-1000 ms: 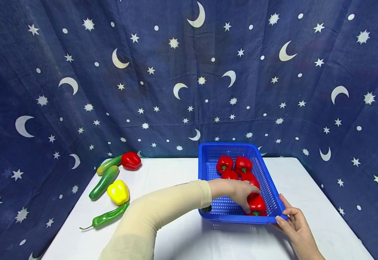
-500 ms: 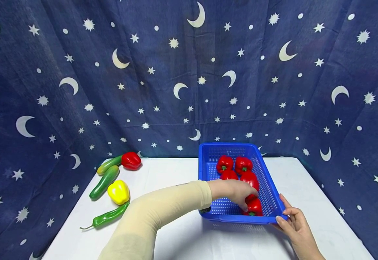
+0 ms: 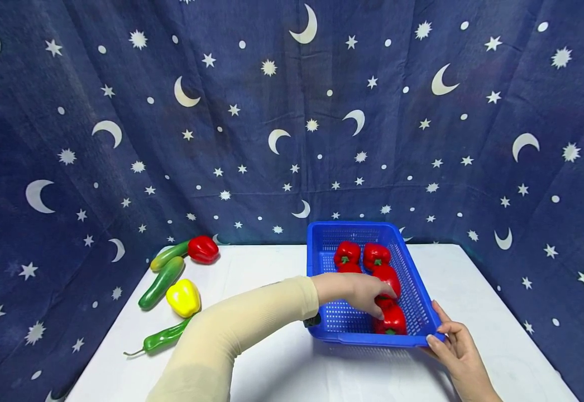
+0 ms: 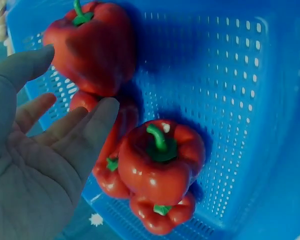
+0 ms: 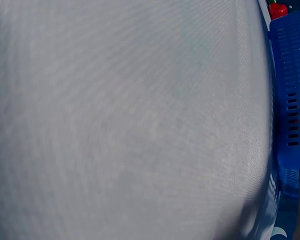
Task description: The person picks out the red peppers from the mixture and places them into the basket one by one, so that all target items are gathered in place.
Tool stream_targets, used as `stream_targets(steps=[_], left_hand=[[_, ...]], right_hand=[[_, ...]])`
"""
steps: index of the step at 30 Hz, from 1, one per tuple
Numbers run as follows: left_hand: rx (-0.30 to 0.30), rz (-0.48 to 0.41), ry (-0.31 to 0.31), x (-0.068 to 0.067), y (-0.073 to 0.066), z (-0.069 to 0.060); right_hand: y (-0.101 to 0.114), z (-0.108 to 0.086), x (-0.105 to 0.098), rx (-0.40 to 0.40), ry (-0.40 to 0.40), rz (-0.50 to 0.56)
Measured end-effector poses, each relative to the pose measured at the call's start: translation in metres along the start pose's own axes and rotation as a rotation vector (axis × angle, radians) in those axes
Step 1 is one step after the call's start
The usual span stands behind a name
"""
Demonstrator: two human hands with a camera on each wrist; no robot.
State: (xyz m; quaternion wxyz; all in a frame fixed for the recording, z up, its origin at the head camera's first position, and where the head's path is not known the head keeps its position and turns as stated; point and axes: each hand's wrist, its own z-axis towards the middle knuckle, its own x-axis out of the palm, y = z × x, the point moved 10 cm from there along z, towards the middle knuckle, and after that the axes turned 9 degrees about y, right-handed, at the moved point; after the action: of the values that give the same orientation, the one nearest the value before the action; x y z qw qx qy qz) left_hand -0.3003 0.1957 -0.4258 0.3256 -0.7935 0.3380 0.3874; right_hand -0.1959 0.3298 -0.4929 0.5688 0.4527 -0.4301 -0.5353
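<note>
A blue perforated basket (image 3: 329,336) stands on the table with several red bell peppers inside. My left hand (image 3: 364,293) is in the basket, over the front bell pepper (image 3: 393,322). In the left wrist view its fingers (image 4: 97,122) are spread and loosely extended beside that bell pepper (image 4: 92,47); whether a fingertip touches it I cannot tell. Another red bell pepper (image 4: 160,165) sits on top of others deeper in the basket. My right hand (image 3: 458,354) grips the basket's front right corner, thumb on the rim. The right wrist view shows mostly white tablecloth (image 5: 130,120).
On the table's left side lie a red bell pepper (image 3: 204,249), two cucumbers (image 3: 161,283), a yellow bell pepper (image 3: 183,298) and a long green pepper (image 3: 166,336). A dark blue curtain (image 3: 252,151) with moons and stars hangs behind and at both sides.
The front bell pepper has shifted slightly left, away from the basket's right wall. My left hand has loosened from it and drawn a little up and left. My right hand stays put.
</note>
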Motion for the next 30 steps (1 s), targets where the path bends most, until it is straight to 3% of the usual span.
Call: stream_targets(steps=[7, 15, 23, 30], left_hand=[[0.035, -0.07, -0.047, -0.017, 0.01, -0.016], [0.068, -0.138, -0.183, -0.041, 0.036, -0.038], [0.026, -0.226, -0.292, -0.05, 0.082, -0.072], [-0.056, -0.279, -0.37, -0.052, 0.131, -0.107]], right_hand=[[0.002, -0.001, -0.002, -0.003, -0.016, -0.015], [0.0, 0.0, -0.002, 0.003, -0.015, -0.002], [-0.002, 0.0, -0.003, 0.003, -0.022, -0.002], [0.0, 0.0, -0.002, -0.025, -0.005, 0.011]])
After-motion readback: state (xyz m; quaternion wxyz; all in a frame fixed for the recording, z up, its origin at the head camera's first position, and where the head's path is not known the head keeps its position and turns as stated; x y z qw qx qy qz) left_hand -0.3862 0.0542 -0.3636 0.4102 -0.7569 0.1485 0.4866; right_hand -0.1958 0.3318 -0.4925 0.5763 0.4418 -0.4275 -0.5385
